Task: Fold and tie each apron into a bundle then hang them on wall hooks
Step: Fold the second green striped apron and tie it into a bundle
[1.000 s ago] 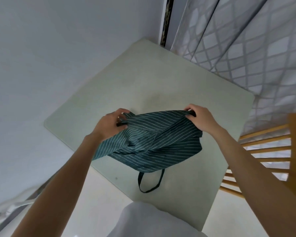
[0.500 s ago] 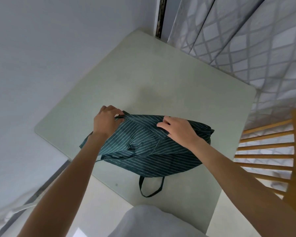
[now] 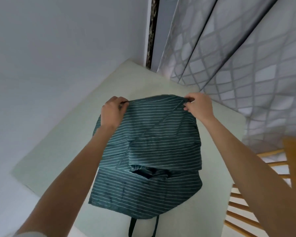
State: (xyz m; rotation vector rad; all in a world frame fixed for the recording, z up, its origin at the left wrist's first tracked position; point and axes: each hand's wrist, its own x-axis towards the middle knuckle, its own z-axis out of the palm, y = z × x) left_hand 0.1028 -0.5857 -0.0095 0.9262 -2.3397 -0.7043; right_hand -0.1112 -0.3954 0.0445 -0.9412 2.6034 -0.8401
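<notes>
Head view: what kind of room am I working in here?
Probably a home dining corner: a pale table set against a plain wall, patterned curtains behind it, and a wooden chair alongside.

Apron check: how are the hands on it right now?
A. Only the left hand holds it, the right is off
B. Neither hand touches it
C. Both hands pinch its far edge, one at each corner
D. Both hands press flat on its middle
C: the left hand and right hand each pinch a far corner of the striped apron, stretching that edge over the table.
</notes>
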